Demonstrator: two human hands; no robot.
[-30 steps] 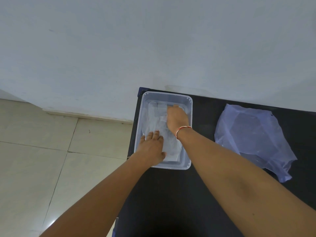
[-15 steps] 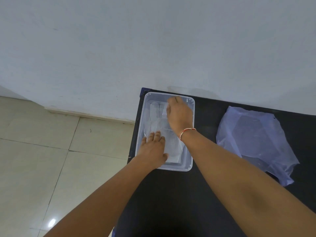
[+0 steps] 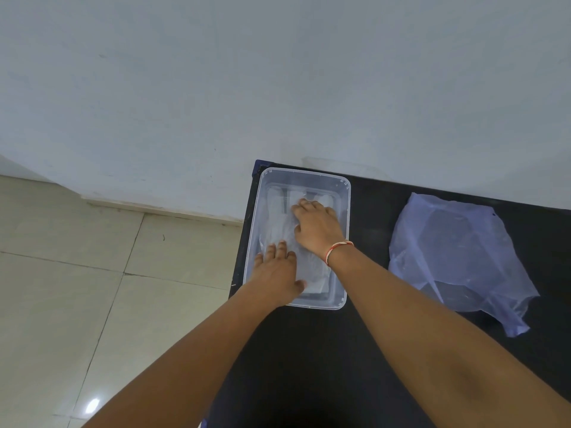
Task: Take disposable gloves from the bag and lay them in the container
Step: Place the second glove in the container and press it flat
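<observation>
Both arms reach forward, left hand (image 3: 276, 274) and right hand (image 3: 318, 227) spread flat, pressing gloves (image 3: 279, 231) inside the container (image 3: 344, 242).

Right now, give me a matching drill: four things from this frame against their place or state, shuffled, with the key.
Things:
1. left hand
2. right hand
3. plastic bag
4. clear container

Places or states:
A. lying crumpled on the black table, apart from both hands
B. at the table's far left corner, by the wall
C. flat on the gloves at the container's near end
D. pressing the gloves deeper in, thread band on its wrist

Pairs: 1-C, 2-D, 3-A, 4-B
</observation>
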